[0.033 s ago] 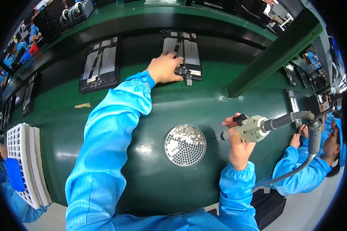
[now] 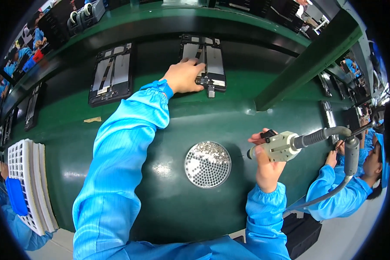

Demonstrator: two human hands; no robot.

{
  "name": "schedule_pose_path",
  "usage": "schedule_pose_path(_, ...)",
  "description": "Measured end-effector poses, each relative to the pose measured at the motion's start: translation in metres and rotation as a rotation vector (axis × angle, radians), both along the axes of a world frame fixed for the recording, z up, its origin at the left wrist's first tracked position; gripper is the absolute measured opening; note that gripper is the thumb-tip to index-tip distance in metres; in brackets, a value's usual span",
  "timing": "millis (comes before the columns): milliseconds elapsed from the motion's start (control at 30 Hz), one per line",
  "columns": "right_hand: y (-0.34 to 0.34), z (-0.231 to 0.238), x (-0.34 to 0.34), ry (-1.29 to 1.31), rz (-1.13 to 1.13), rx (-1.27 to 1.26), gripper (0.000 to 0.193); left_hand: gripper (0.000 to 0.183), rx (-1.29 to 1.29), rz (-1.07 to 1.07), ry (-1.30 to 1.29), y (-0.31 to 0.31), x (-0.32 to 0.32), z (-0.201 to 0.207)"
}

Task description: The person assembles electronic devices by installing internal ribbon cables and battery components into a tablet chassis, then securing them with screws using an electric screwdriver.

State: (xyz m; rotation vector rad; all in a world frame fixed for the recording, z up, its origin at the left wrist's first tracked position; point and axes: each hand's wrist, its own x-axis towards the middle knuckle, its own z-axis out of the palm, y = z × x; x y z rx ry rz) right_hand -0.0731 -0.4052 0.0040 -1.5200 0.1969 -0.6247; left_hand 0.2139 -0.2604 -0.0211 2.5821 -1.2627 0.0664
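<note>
At the far middle of the bench, my left hand grips an opened tablet by its left side and near edge. The tablet lies with its pale battery panels and dark frame exposed, and a small connector sticks out from its near end. My right hand is closed round a pale electric screwdriver, its thin bit pointing left. Left of that bit, a round screw tray sits on the bench. Screws stand in rows in its near part and lie loosely heaped in its far part.
A second opened tablet lies to the left. White foam trays with a blue piece stand at the left edge. A slanted green post rises at the right. A co-worker sits beyond the screwdriver's cable.
</note>
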Motion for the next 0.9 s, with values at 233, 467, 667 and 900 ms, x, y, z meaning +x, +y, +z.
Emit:
schedule_pose_path(233, 0.000, -0.001, 0.000, 0.024, 0.026, 0.002, 0.046, 0.057, 0.122, 0.125, -0.410, -0.005, 0.000, -0.010)
schedule_pose_path(467, 0.006, -0.006, 0.003, 0.002, 0.046, -0.033, 0.045, 0.040, -0.087, 0.100, -0.598, 0.061, -0.039, 0.005)
schedule_pose_path(667, 0.009, -0.005, -0.005, -0.008, 0.027, 0.001, 0.042, 0.021, -0.040, 0.171, -0.726, 0.159, -0.161, 0.061)
schedule_pose_path(900, 0.018, 0.001, 0.003, -0.040, 0.074, -0.043, 0.039, 0.014, 0.196, 0.364, -0.507, 0.207, -0.263, 0.032)
